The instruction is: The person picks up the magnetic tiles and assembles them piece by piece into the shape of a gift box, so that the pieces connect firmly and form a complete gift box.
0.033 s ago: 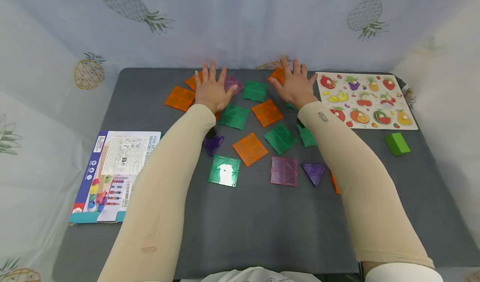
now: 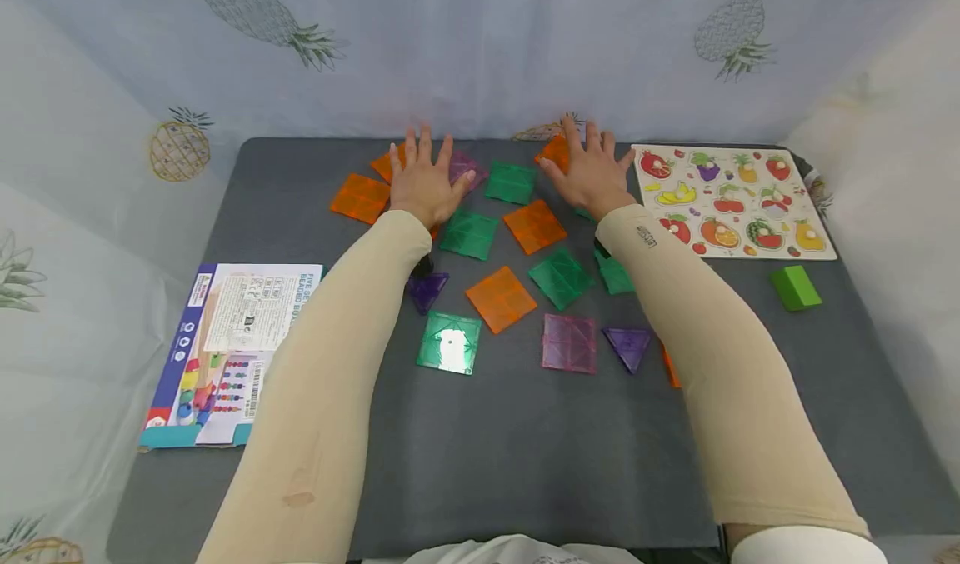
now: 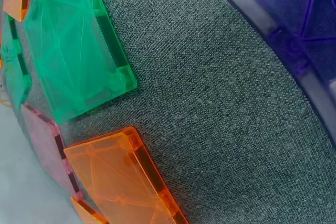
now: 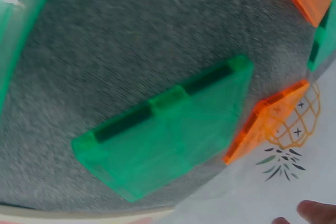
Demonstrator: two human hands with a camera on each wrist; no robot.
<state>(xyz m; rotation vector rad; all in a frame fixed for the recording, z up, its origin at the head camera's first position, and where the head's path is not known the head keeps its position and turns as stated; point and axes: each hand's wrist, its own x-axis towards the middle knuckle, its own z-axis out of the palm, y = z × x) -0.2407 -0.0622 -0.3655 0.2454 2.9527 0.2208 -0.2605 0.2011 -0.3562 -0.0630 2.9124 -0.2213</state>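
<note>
Palm down with fingers spread, my left hand (image 2: pixel 423 182) lies at the far side of the table over some translucent magnetic tiles. An orange tile (image 2: pixel 360 198) is left of it, and a pink tile (image 2: pixel 465 171) shows by its thumb. My right hand (image 2: pixel 595 172), likewise spread, lies near the back edge beside an orange tile (image 2: pixel 553 154); a green tile (image 4: pixel 168 135) lies under that wrist. Between the hands are a green tile (image 2: pixel 511 183) and an orange tile (image 2: pixel 535 227). Neither hand grips anything. A purple triangle tile (image 2: pixel 427 291) is partly hidden by my left wrist.
A fruit puzzle board (image 2: pixel 731 202) lies at the back right, with a green block (image 2: pixel 796 288) in front of it. On the left is a flat printed box (image 2: pixel 232 343). Nearer me lie a pink square (image 2: pixel 568 343) and a purple triangle (image 2: pixel 628 347). A pineapple-print cloth (image 2: pixel 480 47) hangs behind.
</note>
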